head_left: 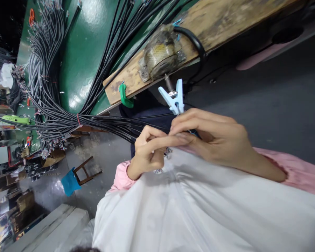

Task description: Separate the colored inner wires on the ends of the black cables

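My left hand [150, 148] and my right hand [216, 136] meet in front of my body, fingertips pinched and touching each other. Whatever lies between the fingertips is too small and covered to make out. A bit of dark and blue strand shows under the right fingers. Black cables [112, 125], tied with a red band, run from the table down to behind the left hand, and frayed wire ends [168, 152] peek out below it. Just above the right fingers, a light blue plastic clip [175, 98] sits on the shaft of a small tape-wrapped motor [161, 52].
The motor is mounted on a wooden board [215, 24] along the green table [77, 59]. A green clamp [124, 96] grips the board's end. Bundled grey cables [46, 45] lie farther off. On the floor stands a blue stool [70, 182], with boxes behind.
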`<state>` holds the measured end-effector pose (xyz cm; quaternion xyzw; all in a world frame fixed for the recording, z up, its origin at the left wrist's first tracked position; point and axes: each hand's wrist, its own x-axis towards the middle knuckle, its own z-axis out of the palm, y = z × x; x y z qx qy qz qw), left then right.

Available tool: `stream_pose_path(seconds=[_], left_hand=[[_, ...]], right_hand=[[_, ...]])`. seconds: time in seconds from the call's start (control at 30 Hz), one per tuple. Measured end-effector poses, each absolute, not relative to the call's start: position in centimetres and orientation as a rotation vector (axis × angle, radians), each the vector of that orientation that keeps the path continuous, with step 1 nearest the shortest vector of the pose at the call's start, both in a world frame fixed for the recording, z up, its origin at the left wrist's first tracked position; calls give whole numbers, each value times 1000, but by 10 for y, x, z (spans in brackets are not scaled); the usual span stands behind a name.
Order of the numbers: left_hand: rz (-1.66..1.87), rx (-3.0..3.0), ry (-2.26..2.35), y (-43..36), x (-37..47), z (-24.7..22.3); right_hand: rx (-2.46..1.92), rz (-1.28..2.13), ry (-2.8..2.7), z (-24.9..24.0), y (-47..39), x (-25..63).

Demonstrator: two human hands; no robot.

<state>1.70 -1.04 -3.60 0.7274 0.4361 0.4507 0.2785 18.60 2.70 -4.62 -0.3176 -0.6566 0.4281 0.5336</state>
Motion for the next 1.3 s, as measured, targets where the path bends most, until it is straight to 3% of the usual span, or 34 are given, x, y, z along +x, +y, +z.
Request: stream_pose_path(seconds=[0.47,0.9,1.07,1.3], left_hand=[[1287,2036,1223,-7,23,-30],[1437,1831,1070,-8,26,-32],[1414,1710,1123,-9,23,-36],[1228,1677,1199,-9,18,-30]], right_hand=[[-704,899,-1592,-47,26,181],[-868,1030,-1398,-53,24,179],[-647,990,-1537,-53,29,176],[-665,926,-1529,-57,28,171]])
